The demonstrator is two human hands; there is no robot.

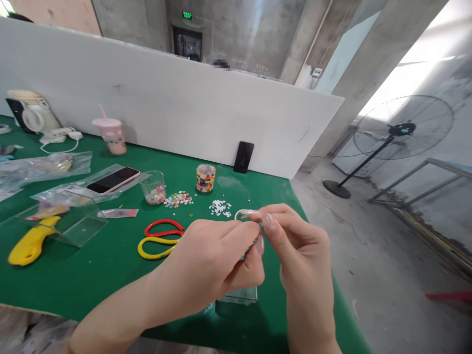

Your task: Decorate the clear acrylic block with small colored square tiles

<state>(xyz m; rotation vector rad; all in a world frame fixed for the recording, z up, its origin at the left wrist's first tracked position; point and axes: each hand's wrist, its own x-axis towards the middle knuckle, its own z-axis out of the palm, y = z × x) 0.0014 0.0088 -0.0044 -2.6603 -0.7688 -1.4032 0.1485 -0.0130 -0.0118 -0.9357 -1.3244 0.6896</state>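
Note:
My left hand [217, 255] and my right hand [302, 246] meet over the table's right part, fingers pinched together. Between them is a small piece with a thin white curved rim [238, 213] and some greenish bits; my fingers hide most of it, so its kind is unclear. Beneath my left hand lies a clear plate-like block [239, 296], partly covered. Red-and-yellow-handled scissors [157, 248] lie left of my left hand, their blades hidden by it. Beyond my hands are loose white chips [220, 208] and a round cup covered in coloured mosaic tiles [205, 178].
Left of the mosaic cup are coloured tiles [179, 198] and a clear cup of tiles [153, 189]. Further left lie a phone [113, 180], a yellow-handled tool [33, 242], a clear box [83, 223] and a pink drink cup [111, 136]. A dark phone [244, 157] leans on the white partition [177, 113].

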